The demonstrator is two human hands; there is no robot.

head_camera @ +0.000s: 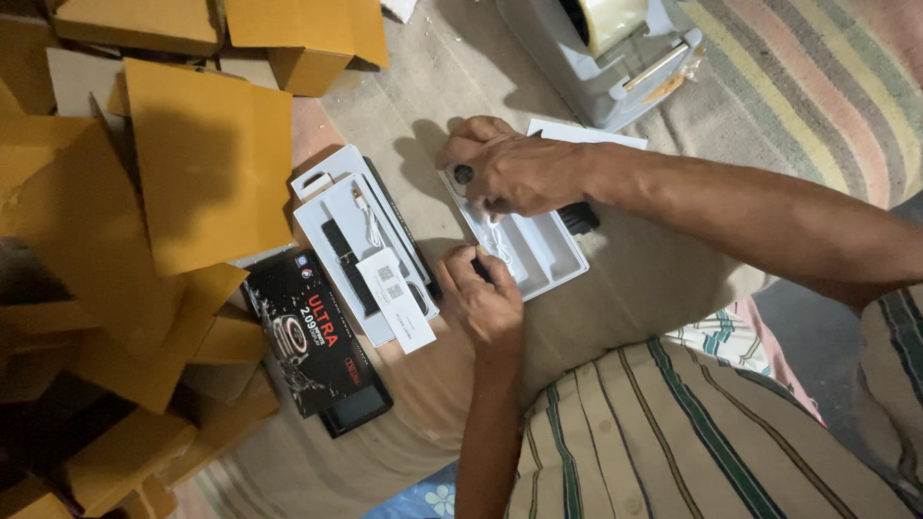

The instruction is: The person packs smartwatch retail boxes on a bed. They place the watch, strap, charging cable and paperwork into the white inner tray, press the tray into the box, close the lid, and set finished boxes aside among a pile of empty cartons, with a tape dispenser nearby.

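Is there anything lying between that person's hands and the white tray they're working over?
Nothing visible does. The right hand rests on the white tray, and the left hand touches its near edge by the white cable.

A black rectangular product box (310, 332) lies left of centre. A white insert tray (336, 216) beside it carries a white slip (396, 300). A second white tray (538, 252) sits between the hands. Yellow-brown cardboard cartons (207, 159) are stacked at left.
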